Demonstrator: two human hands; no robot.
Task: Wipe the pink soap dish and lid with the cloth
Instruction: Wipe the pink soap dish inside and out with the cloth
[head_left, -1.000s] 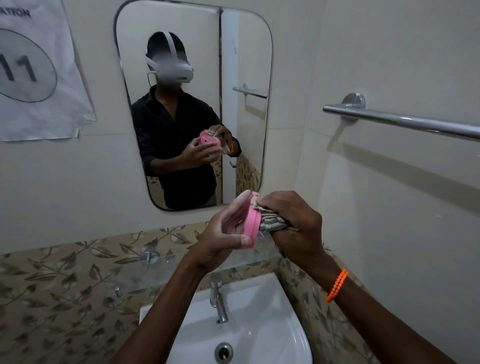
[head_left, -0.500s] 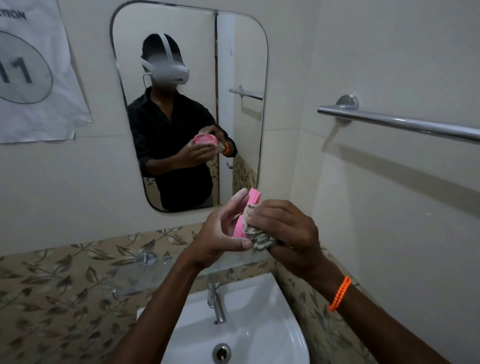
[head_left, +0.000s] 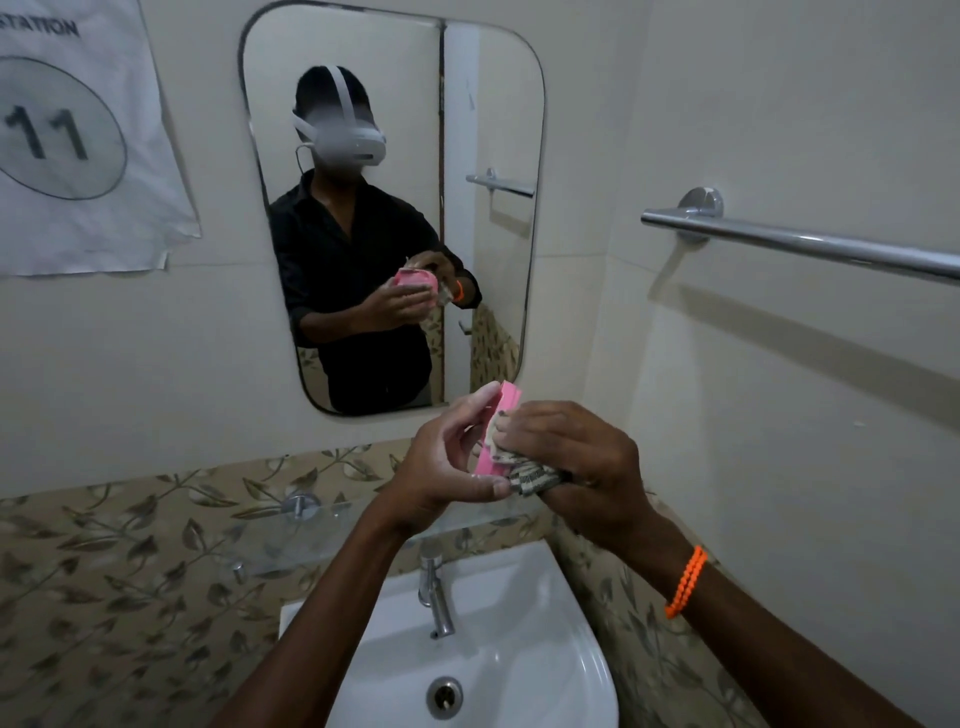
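Observation:
My left hand holds a pink soap dish piece on edge, above the sink, thumb under it and fingers behind it. My right hand grips a bunched patterned cloth and presses it against the pink piece's right face. Whether the pink piece is the dish or its lid I cannot tell. The mirror reflects both hands on the pink piece. No second pink part shows.
A white sink with a chrome tap lies below my hands. A glass shelf runs along the leaf-patterned tiles. A chrome towel bar juts from the right wall. A paper sign hangs at upper left.
The pink piece has tilted from nearly upright to leaning, and my right hand with the cloth has slid down and left across its face. The view has shifted slightly.

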